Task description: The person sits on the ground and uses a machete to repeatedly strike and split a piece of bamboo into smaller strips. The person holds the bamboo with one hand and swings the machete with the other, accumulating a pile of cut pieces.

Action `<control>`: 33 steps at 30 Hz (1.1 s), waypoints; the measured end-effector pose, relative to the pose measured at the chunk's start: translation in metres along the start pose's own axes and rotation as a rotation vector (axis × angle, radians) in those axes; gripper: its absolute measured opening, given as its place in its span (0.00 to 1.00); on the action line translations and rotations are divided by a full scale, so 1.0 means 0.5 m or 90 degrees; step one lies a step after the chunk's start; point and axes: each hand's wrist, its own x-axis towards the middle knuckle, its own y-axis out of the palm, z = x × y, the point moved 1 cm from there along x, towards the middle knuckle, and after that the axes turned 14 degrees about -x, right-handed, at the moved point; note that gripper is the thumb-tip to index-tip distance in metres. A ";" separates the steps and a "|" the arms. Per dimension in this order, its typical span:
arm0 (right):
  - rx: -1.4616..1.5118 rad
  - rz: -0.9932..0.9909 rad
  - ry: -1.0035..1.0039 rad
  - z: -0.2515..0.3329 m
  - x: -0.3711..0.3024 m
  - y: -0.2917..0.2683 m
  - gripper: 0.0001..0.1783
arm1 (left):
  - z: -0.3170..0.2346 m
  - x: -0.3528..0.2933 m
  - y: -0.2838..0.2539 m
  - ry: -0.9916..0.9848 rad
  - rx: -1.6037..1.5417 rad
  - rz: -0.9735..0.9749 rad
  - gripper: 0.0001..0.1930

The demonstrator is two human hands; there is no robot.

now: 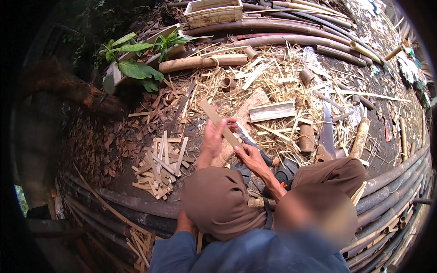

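Note:
A flat bamboo strip [233, 138] slants between my two hands in front of my knees. My left hand [211, 139] is closed about its middle, slightly blurred, with the strip's far end sticking out past the fingers. My right hand [251, 158] pinches the near end between thumb and fingers. Just beyond the right hand lies a long blade tool with a dark handle [260, 152], partly hidden by the hands. To the left of my left hand, a loose pile of cut bamboo strips [157, 170] rests on the ground.
Bamboo shavings [277, 68] cover the ground ahead, with a pale channel-shaped piece [272, 112] among them. A handsaw [327, 127] stands to the right. Bamboo poles [273, 27] lie at the back near a dirty crate [214, 14]; more poles [387, 186] run behind me.

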 end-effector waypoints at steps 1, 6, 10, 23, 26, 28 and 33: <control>0.002 0.003 0.014 -0.012 -0.005 -0.010 0.26 | -0.020 0.014 -0.026 -0.046 -0.022 0.025 0.30; -0.104 0.034 0.101 -0.038 -0.005 -0.009 0.30 | -0.021 -0.001 -0.041 -0.109 0.064 0.024 0.27; -0.194 0.014 0.124 -0.053 -0.014 0.040 0.30 | 0.031 -0.020 -0.111 -0.038 0.180 -0.003 0.25; -0.603 -0.276 -0.119 -0.234 -0.017 -0.079 0.18 | -0.062 -0.202 -0.646 0.026 0.656 -0.478 0.15; -0.715 -0.281 0.052 -0.311 -0.002 -0.081 0.32 | -0.048 -0.163 -0.653 0.189 0.850 -0.486 0.21; -0.757 -0.199 0.123 -0.343 0.003 -0.071 0.35 | 0.011 -0.100 -0.622 0.148 0.667 -0.422 0.24; -0.788 -0.264 -0.027 -0.369 -0.022 -0.112 0.24 | 0.254 0.129 -0.393 -0.203 0.418 -0.378 0.39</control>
